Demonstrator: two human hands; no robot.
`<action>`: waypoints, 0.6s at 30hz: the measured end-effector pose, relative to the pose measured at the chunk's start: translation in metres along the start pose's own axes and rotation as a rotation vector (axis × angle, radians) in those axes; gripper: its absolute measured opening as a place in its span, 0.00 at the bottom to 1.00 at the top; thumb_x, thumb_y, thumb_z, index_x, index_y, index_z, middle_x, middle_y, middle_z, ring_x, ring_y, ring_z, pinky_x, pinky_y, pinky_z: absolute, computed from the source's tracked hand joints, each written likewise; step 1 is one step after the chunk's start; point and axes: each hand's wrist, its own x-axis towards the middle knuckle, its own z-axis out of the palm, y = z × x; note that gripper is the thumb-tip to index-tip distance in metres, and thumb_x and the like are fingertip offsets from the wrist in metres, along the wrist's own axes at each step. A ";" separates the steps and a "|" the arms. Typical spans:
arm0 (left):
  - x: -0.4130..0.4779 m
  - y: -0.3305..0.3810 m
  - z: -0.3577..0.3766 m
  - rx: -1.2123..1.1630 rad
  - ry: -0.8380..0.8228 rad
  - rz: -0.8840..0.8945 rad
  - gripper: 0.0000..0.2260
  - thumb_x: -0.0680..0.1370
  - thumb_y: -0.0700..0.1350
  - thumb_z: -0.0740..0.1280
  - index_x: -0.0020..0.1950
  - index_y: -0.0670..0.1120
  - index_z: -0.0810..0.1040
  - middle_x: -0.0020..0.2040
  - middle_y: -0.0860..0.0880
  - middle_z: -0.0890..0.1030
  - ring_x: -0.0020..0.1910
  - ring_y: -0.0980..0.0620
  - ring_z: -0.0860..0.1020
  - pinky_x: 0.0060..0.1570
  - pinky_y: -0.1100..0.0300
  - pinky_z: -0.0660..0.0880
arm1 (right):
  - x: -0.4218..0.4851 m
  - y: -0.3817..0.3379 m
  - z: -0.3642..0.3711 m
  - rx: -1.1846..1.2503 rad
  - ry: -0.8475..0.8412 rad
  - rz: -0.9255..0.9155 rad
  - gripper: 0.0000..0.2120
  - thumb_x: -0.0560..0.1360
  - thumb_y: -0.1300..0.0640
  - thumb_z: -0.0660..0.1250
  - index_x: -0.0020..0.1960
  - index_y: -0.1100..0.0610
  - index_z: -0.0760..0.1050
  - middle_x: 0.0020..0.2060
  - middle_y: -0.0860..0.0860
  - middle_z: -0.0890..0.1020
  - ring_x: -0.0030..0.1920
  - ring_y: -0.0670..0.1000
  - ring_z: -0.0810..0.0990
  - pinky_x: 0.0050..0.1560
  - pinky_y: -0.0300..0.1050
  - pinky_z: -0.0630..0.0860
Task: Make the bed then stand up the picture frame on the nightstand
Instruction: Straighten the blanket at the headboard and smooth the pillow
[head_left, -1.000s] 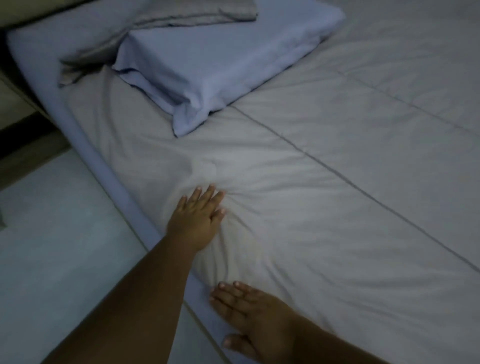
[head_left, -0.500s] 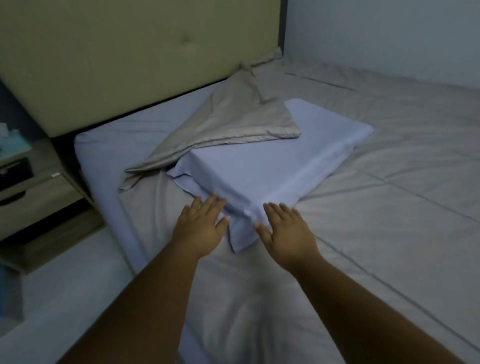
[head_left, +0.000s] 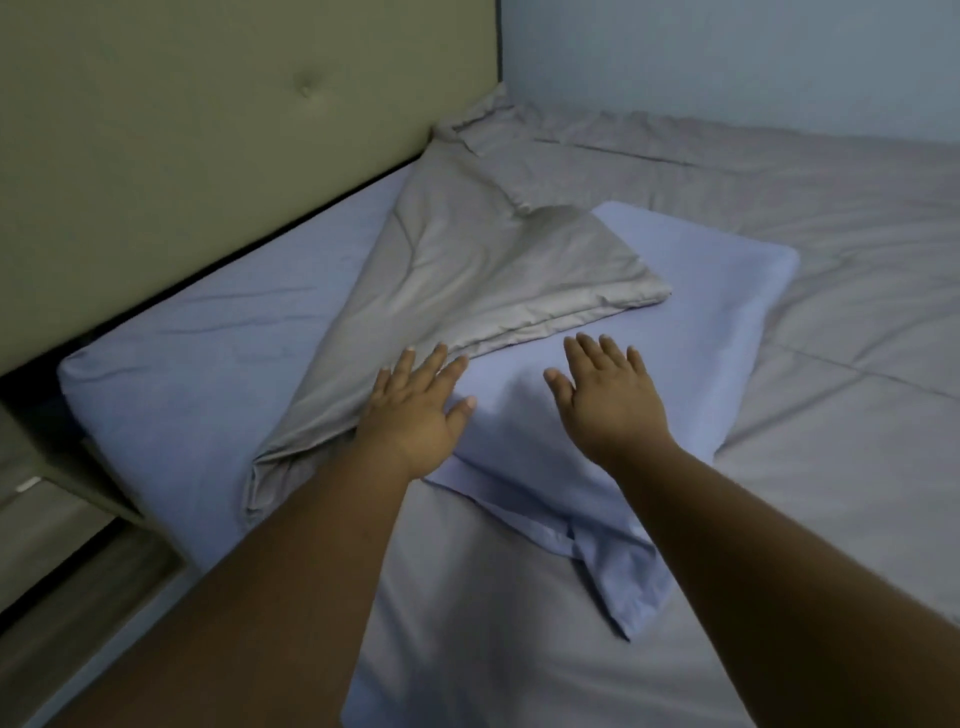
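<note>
A pale blue pillow (head_left: 717, 332) lies on the grey duvet (head_left: 831, 467), angled toward the right. A folded-back corner of the duvet (head_left: 493, 280) drapes over the pillow's upper left part. My left hand (head_left: 421, 410) rests flat with fingers spread where the fold's edge meets the pillow. My right hand (head_left: 608, 395) lies flat on the pillow, fingers apart. Neither hand holds anything. The blue fitted sheet (head_left: 197, 374) is bare at the head of the bed. The picture frame is not in view.
The beige padded headboard (head_left: 208, 130) runs along the top left. A corner of the wooden nightstand (head_left: 47, 499) shows at the left edge, below the mattress corner. A pale wall (head_left: 727, 57) stands behind the bed's far side.
Both hands have moved forward from the duvet and the pillow's near edge onto the pillow. The view has drawn closer to the head of the bed.
</note>
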 end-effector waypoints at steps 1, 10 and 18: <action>0.011 0.001 -0.003 -0.004 0.002 0.016 0.25 0.79 0.62 0.49 0.75 0.61 0.48 0.78 0.58 0.45 0.77 0.49 0.43 0.74 0.51 0.41 | 0.008 0.003 -0.001 -0.007 0.013 0.031 0.28 0.81 0.43 0.42 0.76 0.56 0.52 0.76 0.53 0.57 0.76 0.54 0.51 0.75 0.53 0.44; 0.080 -0.009 -0.008 0.012 -0.034 0.185 0.26 0.80 0.60 0.49 0.76 0.59 0.47 0.78 0.58 0.44 0.77 0.51 0.42 0.74 0.52 0.39 | 0.075 0.010 0.021 -0.039 0.012 0.246 0.29 0.80 0.43 0.40 0.77 0.56 0.48 0.77 0.53 0.52 0.77 0.54 0.46 0.75 0.54 0.41; 0.158 -0.011 0.005 -0.023 -0.091 0.283 0.26 0.79 0.61 0.47 0.76 0.60 0.43 0.78 0.59 0.41 0.76 0.53 0.39 0.73 0.54 0.36 | 0.124 0.017 0.034 -0.038 0.069 0.395 0.28 0.81 0.44 0.41 0.77 0.57 0.47 0.77 0.52 0.50 0.77 0.54 0.44 0.75 0.54 0.40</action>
